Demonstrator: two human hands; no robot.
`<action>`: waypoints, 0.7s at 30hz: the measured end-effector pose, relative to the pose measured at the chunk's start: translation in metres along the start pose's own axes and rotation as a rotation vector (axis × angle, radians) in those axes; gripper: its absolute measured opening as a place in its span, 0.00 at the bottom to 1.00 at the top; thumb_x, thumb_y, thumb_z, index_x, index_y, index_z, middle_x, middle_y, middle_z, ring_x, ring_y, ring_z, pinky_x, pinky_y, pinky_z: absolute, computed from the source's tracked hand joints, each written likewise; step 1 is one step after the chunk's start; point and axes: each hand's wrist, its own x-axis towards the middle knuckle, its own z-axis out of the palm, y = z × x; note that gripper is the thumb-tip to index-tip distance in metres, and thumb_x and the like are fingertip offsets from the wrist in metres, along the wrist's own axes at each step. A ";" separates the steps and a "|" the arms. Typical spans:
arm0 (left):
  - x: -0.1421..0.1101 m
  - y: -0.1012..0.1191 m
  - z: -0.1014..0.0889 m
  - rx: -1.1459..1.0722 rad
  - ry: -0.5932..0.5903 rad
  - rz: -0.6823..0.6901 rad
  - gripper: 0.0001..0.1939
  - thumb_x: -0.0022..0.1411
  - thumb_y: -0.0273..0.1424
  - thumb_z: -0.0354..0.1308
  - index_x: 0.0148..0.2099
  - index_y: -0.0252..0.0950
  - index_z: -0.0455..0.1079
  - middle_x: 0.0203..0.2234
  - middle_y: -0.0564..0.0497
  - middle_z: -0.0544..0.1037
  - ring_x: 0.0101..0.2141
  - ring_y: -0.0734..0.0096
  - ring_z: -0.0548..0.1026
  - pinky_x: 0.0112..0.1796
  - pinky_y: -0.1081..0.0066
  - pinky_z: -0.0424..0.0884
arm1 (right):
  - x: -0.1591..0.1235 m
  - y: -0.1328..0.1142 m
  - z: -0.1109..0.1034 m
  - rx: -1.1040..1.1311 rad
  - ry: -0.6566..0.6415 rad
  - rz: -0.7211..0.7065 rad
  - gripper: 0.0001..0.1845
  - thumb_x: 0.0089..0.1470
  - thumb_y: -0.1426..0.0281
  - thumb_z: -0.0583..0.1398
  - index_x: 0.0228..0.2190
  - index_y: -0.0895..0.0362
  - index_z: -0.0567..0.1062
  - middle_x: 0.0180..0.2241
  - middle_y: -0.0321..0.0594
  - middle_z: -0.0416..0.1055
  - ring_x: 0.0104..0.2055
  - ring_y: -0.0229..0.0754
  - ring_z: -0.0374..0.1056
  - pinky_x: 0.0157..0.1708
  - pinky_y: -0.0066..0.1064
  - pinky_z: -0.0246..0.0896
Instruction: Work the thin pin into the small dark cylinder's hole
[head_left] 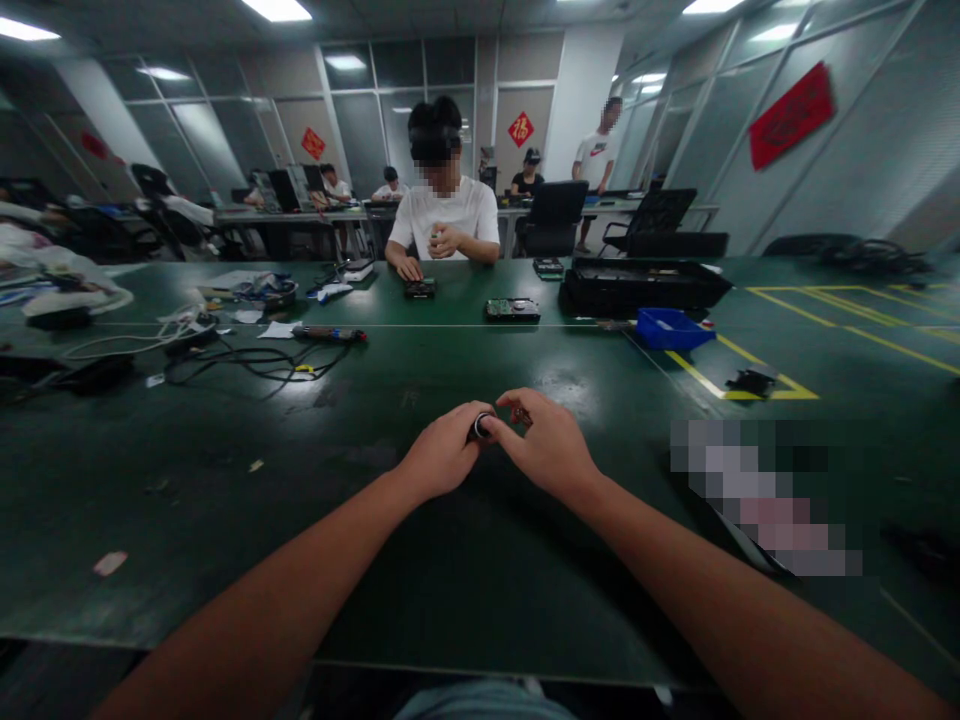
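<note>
Both my hands meet over the green table [420, 545], close in front of me. My left hand [446, 450] is wrapped round a small dark round thing with a pale ring at its end [481, 427]; most of it is hidden by the fingers. The thumb of my right hand [551, 440] touches or nearly touches that ringed end. Its other fingers curl inward, and a small glint shows among them, too small to name.
Across the table a person handles a small dark device [420, 288]. A hard drive [512, 309], a long black case [645, 287] and a blue bin [673, 328] lie ahead. Cables [255, 365] and a screwdriver-like tool [328, 334] are at left. A blurred-out flat object [757, 500] lies right.
</note>
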 end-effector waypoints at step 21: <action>0.002 -0.009 0.001 -0.212 0.104 -0.199 0.09 0.64 0.30 0.56 0.47 0.39 0.66 0.32 0.55 0.72 0.28 0.72 0.73 0.32 0.70 0.69 | -0.009 -0.004 -0.020 0.517 0.277 0.022 0.13 0.64 0.62 0.56 0.45 0.54 0.74 0.34 0.39 0.78 0.35 0.41 0.74 0.36 0.35 0.70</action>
